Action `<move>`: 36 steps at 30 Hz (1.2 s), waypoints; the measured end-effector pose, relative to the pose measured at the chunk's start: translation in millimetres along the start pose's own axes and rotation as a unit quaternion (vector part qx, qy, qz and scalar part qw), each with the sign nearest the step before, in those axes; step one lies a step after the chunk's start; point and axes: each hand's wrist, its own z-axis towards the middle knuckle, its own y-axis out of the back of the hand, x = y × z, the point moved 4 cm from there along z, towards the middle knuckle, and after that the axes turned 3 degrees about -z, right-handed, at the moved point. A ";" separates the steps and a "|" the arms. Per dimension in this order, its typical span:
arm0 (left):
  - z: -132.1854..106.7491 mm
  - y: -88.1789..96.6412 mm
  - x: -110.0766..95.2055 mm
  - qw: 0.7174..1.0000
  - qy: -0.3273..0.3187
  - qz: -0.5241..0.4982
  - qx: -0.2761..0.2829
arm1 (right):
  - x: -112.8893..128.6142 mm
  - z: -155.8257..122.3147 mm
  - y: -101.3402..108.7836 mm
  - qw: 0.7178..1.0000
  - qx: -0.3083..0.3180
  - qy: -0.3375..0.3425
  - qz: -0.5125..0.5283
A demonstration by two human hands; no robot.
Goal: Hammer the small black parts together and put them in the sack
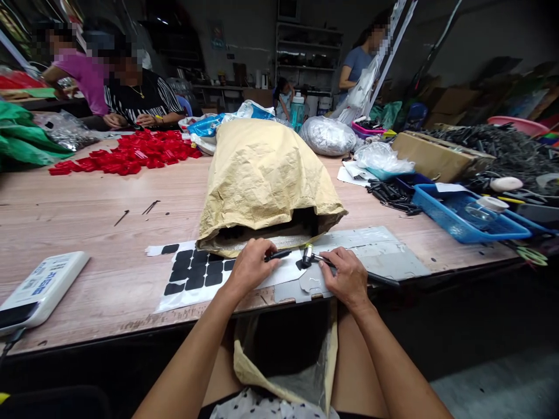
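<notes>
My left hand (pixel 251 266) is closed on a thin black rod-like part (pixel 278 254), holding it level over a white sheet (pixel 192 291). My right hand (pixel 346 276) grips a small hammer (pixel 308 256), its metal head resting close to the tip of the black part. Both hands work at the near edge of the wooden table (pixel 87 203), just in front of a big tan paper sack (pixel 264 174) lying open toward me. Black square pads (pixel 194 272) are stuck in rows on the white sheet to the left of my left hand.
A grey flat panel (pixel 379 256) lies right of my hands. A blue tray (pixel 463 218) and black parts (pixel 391 195) sit at the right. Red pieces (pixel 131 152) cover the far left, where two people sit. A white device (pixel 41 288) lies at the near left. An open bag (pixel 283 372) rests in my lap.
</notes>
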 end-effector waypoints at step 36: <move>-26.8 -12.4 7.2 0.995 0.005 -0.098 -0.005 | 74.5 -5.8 30.4 0.981 0.040 0.108 0.158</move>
